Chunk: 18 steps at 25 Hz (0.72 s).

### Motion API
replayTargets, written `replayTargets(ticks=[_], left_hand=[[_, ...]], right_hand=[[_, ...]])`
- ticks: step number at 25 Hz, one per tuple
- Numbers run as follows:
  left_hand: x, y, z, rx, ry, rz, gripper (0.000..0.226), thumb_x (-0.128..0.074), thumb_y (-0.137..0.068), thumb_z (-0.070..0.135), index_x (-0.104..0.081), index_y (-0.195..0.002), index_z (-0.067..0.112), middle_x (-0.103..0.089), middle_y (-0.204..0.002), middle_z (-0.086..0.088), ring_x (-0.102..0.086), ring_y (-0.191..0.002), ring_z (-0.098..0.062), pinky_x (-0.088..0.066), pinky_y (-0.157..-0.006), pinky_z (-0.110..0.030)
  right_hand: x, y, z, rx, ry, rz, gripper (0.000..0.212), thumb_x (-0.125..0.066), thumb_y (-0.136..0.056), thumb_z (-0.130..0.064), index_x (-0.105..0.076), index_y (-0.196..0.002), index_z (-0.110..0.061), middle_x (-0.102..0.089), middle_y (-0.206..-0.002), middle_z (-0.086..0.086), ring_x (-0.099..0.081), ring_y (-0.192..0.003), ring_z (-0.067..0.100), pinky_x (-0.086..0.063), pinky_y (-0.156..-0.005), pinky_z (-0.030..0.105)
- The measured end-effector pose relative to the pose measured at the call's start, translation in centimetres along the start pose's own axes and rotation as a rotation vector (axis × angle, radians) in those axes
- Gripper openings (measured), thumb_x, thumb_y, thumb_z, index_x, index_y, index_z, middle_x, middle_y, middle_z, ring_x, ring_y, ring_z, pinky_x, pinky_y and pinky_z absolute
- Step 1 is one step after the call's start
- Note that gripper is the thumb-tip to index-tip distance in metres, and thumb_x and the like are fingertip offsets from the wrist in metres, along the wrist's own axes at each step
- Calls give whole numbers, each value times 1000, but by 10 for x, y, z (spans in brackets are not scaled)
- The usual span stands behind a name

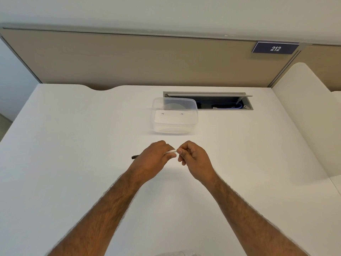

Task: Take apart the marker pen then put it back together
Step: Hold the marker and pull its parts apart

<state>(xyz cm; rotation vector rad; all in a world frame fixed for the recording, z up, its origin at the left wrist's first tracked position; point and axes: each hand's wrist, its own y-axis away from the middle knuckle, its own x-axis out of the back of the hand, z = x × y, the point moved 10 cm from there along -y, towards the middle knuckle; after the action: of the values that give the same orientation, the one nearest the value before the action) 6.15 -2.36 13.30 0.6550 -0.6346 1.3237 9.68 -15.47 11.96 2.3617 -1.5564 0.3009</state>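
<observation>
A marker pen (pixel 170 151) with a white barrel and a black end (pixel 135 157) lies crosswise in my left hand (pixel 154 159), just above the white desk (pixel 73 145). The black end sticks out to the left of that hand. The white end shows between my two hands. My right hand (pixel 191 156) has its fingers pinched at that white end. Most of the barrel is hidden inside my left fist. I cannot tell whether a part has come off.
A clear plastic tub (pixel 174 115) stands behind my hands. Behind it an open cable hatch (pixel 221 102) is set into the desk. A beige partition (pixel 129 60) with a "212" sign (pixel 275 48) closes the back. A white divider (pixel 302 108) rises at the right.
</observation>
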Motion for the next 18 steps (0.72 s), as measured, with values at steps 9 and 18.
replayTargets(ticks=[9,18], left_hand=[[5,1,-5,23,-34,39,15,-58,-100,25,-67,-92,17,-61,-84,7,-56,-78,-14,-46,-70,-32],[10,2,-1,-28,-26,70,13,-62,-97,21,-62,-84,18,-56,-78,9,-51,-72,-10,-41,-64,-28]], right_hand=[[-4,5,3,24,46,9,20,-55,-100,-16,-59,-82,-10,-61,-64,-2,-51,-60,11,-42,-60,29],[-4,5,4,12,31,15,21,-55,-101,-17,-59,-81,-10,-61,-63,1,-49,-60,12,-40,-60,33]])
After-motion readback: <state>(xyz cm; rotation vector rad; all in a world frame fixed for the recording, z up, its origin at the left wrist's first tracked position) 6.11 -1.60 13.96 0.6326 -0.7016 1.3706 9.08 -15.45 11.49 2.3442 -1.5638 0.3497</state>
